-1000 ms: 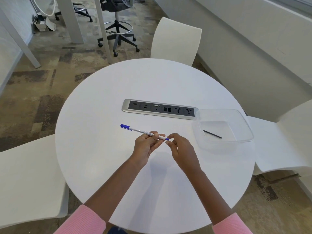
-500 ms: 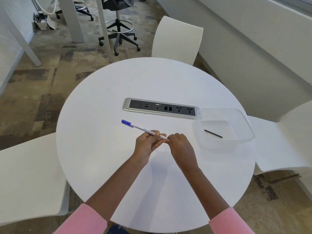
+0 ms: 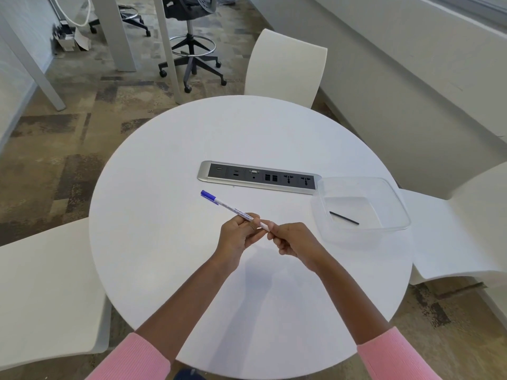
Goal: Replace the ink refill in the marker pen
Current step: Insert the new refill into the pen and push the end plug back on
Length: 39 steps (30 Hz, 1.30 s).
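While both my hands hover over the middle of the round white table [image 3: 164,242], the marker pen [image 3: 233,209] hangs in the air between them. It slants from my knuckles out to the far left, where its blue cap [image 3: 209,196] points. My left hand [image 3: 237,238] has its fingers pinched round the white barrel. My right hand [image 3: 295,241] has its fingers curled over the pen's near end, so that tip is hidden.

Bare tabletop lies wide to the left of my hands and toward me, right down to the near edge above my pink sleeves [image 3: 131,357]. Beyond the pen a socket panel [image 3: 258,176] is set flat into the table. White seats stand close round the rim: the left chair [image 3: 46,292], the far chair [image 3: 285,67] and the right chair [image 3: 452,237].

To my right a clear plastic container [image 3: 395,197] stands close to the table's right edge. Its far left corner sits at the panel's end; I cannot tell whether they touch. Inside it lies one thin black refill [image 3: 344,218], flat on the bottom and slanted, apart from the walls.
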### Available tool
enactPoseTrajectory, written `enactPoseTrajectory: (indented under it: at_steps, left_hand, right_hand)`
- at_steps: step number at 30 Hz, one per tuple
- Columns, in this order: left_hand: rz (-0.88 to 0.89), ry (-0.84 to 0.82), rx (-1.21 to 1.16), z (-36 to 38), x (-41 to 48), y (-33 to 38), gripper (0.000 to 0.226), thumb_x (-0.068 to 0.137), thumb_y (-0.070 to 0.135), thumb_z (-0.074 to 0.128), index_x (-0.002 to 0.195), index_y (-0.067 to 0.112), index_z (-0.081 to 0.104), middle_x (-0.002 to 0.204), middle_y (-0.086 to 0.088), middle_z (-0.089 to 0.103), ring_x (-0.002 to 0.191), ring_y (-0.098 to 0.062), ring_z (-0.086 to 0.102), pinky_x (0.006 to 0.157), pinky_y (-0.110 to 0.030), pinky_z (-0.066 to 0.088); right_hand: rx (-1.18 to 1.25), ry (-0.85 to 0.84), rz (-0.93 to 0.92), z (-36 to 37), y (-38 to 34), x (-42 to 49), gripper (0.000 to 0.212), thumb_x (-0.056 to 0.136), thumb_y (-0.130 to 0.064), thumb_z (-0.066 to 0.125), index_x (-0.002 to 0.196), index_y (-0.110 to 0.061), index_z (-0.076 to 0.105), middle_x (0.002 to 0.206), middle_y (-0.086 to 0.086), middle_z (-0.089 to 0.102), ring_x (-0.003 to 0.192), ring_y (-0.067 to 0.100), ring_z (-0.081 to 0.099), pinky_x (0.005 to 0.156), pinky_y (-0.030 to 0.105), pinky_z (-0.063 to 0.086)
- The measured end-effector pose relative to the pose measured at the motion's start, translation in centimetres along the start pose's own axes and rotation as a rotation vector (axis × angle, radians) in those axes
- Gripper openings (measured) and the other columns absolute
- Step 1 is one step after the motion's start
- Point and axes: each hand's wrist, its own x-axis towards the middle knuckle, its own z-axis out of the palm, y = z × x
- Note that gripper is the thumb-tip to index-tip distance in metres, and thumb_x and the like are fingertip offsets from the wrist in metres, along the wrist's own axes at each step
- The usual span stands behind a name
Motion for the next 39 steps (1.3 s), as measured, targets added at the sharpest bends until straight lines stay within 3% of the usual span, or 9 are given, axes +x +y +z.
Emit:
enactPoseTrajectory:
  at_steps: [6, 9, 13, 18, 23, 27, 31, 35, 39]
  left_hand:
    - [-0.044, 0.136, -0.164, -0.2, -0.1, -0.3, 0.008, 0.09, 0.002, 0.054, 0.086, 0.003, 0.061, 0.072, -0.008, 0.073, 0.066, -0.014, 0.071, 0.062, -0.017, 0.057]
    - [-0.05, 0.158, -0.172, -0.2, -0.3, -0.3, 0.007, 0.089, 0.002, 0.055, 0.086, 0.003, 0.061, 0.071, -0.008, 0.073, 0.065, -0.015, 0.071, 0.06, -0.017, 0.057]
    - [-0.056, 0.162, -0.175, 0.3, -0.6, -0.3, 0.006, 0.089, 0.003, 0.055, 0.087, 0.003, 0.061, 0.067, -0.007, 0.073, 0.064, -0.014, 0.071, 0.059, -0.017, 0.057]
    - [-0.051, 0.144, -0.19, 0.8, -0.6, -0.2, 0.008, 0.09, 0.002, 0.054, 0.086, 0.003, 0.061, 0.065, -0.005, 0.073, 0.063, -0.013, 0.071, 0.058, -0.016, 0.056]
    - [-0.059, 0.138, -0.191, 1.1, -0.7, -0.3, 0.008, 0.09, 0.003, 0.054, 0.085, 0.003, 0.061, 0.068, -0.006, 0.073, 0.064, -0.012, 0.071, 0.059, -0.015, 0.056]
    - [-0.033, 0.114, -0.154, 1.2, -0.8, -0.1, 0.006, 0.089, 0.003, 0.055, 0.085, 0.003, 0.059, 0.067, -0.005, 0.073, 0.064, -0.012, 0.071, 0.063, -0.015, 0.057]
    - [-0.005, 0.092, -0.064, 1.4, -0.7, 0.0, 0.005, 0.089, 0.003, 0.056, 0.084, 0.004, 0.06, 0.071, -0.005, 0.073, 0.065, -0.012, 0.07, 0.065, -0.016, 0.057]
    - [-0.01, 0.094, -0.029, 1.3, -0.7, -0.1, 0.006, 0.088, 0.002, 0.057, 0.084, 0.004, 0.061, 0.072, -0.005, 0.072, 0.065, -0.012, 0.07, 0.065, -0.016, 0.057]
    - [-0.011, 0.12, -0.062, 1.3, -0.8, -0.1, 0.005, 0.088, 0.003, 0.057, 0.085, 0.003, 0.06, 0.074, -0.008, 0.072, 0.065, -0.014, 0.07, 0.067, -0.017, 0.057]
  right_hand:
    - [-0.603, 0.235, -0.298, 1.0, 1.0, -0.4, 0.013, 0.088, -0.022, 0.055, 0.09, -0.011, 0.062, 0.064, 0.0, 0.052, 0.062, 0.015, 0.047, 0.057, 0.019, 0.034]
    - [-0.703, 0.3, -0.428, 1.2, 2.2, -0.5, 0.016, 0.086, -0.018, 0.058, 0.099, -0.01, 0.059, 0.073, 0.003, 0.053, 0.074, 0.017, 0.047, 0.061, 0.021, 0.036]
    - [-0.827, 0.415, -0.574, 1.4, 3.1, -0.3, 0.021, 0.087, -0.025, 0.054, 0.091, -0.005, 0.06, 0.074, 0.012, 0.06, 0.075, 0.026, 0.052, 0.061, 0.037, 0.046]
    - [-0.966, 0.538, -0.704, 1.3, 3.2, 0.0, 0.033, 0.087, -0.032, 0.039, 0.075, -0.008, 0.058, 0.062, 0.006, 0.057, 0.06, 0.023, 0.051, 0.049, 0.031, 0.038]
    - [-0.849, 0.499, -0.714, 1.1, 2.6, 0.0, 0.034, 0.085, -0.026, 0.043, 0.067, -0.001, 0.059, 0.055, 0.013, 0.054, 0.054, 0.028, 0.048, 0.054, 0.03, 0.031]
    - [-0.571, 0.377, -0.499, 1.1, 1.6, -0.6, 0.024, 0.086, -0.015, 0.052, 0.072, 0.0, 0.064, 0.06, 0.006, 0.055, 0.062, 0.021, 0.047, 0.055, 0.022, 0.032]
    - [-0.269, 0.267, -0.278, 0.4, 0.9, -0.7, 0.031, 0.085, -0.009, 0.057, 0.054, -0.013, 0.06, 0.044, -0.008, 0.049, 0.046, 0.005, 0.044, 0.052, 0.022, 0.034]
    - [-0.088, 0.128, -0.157, -0.1, 0.5, -0.8, 0.035, 0.088, -0.009, 0.053, 0.054, -0.012, 0.06, 0.045, -0.003, 0.05, 0.044, 0.011, 0.042, 0.042, 0.014, 0.035]
    - [-0.172, 0.202, -0.184, 0.5, 1.2, -1.1, 0.036, 0.095, -0.015, 0.041, 0.066, -0.015, 0.062, 0.056, 0.0, 0.054, 0.049, 0.005, 0.047, 0.052, 0.018, 0.039]
